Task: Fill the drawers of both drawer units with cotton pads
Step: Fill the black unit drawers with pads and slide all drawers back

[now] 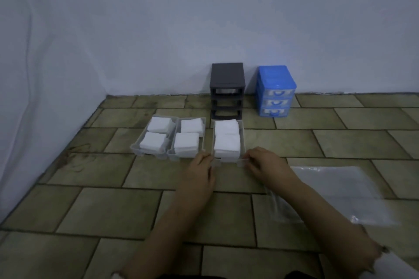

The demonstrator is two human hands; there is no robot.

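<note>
Both hands hold the front of the right-hand clear drawer, which lies packed with cotton pads on the tiled floor.

The left hand (201,165) pinches the drawer's near-left corner with curled fingers, and the right hand (263,161) pinches the near-right corner the same way; neither is spread wide. This drawer (243,138) holds 2 stacks of cotton pads (226,140) and sits just in front of the dark grey drawer unit (227,81), whose 3 slots are open. To its left lie 2 more clear drawers (158,156), side by side and touching, each holding 2 stacks of pads. The blue drawer unit (275,88) stands beside the grey one against the wall, its 3 drawers in place. A clear plastic bag (335,190) lies flat on the floor (113,210) under the right forearm.
</note>
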